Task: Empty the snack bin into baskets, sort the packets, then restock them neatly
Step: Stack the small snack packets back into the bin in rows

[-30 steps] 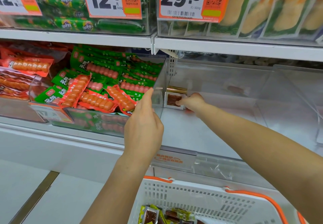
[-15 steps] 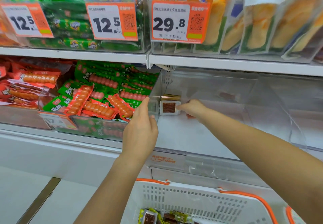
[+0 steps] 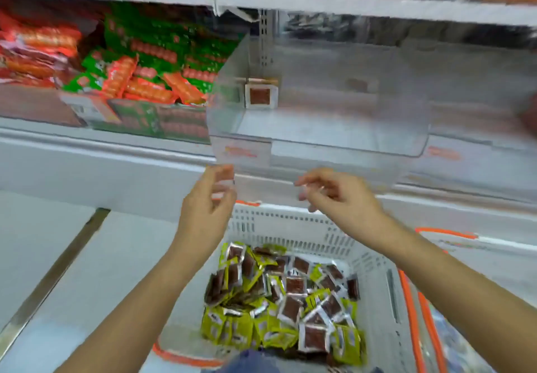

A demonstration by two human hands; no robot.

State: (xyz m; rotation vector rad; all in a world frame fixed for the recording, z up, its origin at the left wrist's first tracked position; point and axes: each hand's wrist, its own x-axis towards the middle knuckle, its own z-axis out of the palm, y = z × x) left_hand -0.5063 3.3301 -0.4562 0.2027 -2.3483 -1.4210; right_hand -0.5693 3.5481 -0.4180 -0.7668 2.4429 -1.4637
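Snack bin: a clear rectangular plastic bin (image 3: 319, 102) sits on the white metal shelf (image 3: 101, 151) at centre frame, its front wall facing the camera.
Bin contents: one small square white-edged packet with a dark brown centre (image 3: 260, 97) stands upright against the back left corner; a second brown patch further right on the back wall is too blurred to identify.
Left hand: the left hand (image 3: 207, 207) is raised at centre frame, just below the bin's lower left front corner. Grip: fingers loosely spread and relaxed, holding nothing; whether the fingertips touch the bin's edge cannot be told through the blur.
Right hand: the right hand (image 3: 338, 198) is raised beside it, below the bin's front wall. Grip: fingers loosely curled and fanned toward the left, holding nothing.
Basket: a white slotted plastic basket with orange handles (image 3: 374, 259) stands at lower centre, below both hands and in front of the shelf.
Basket contents: a loose heap of small snack packets (image 3: 284, 297), some yellow-green, some silver-edged with dark brown centres, lying unsorted at all angles.
Neighbouring bin: at upper left, a clear bin holds green and red sausage packets (image 3: 151, 76), piled to the rim.
Upper shelf: further packaged goods run along the top edge, blurred.
Floor: pale tiles with a metal strip (image 3: 55, 273) at lower left.
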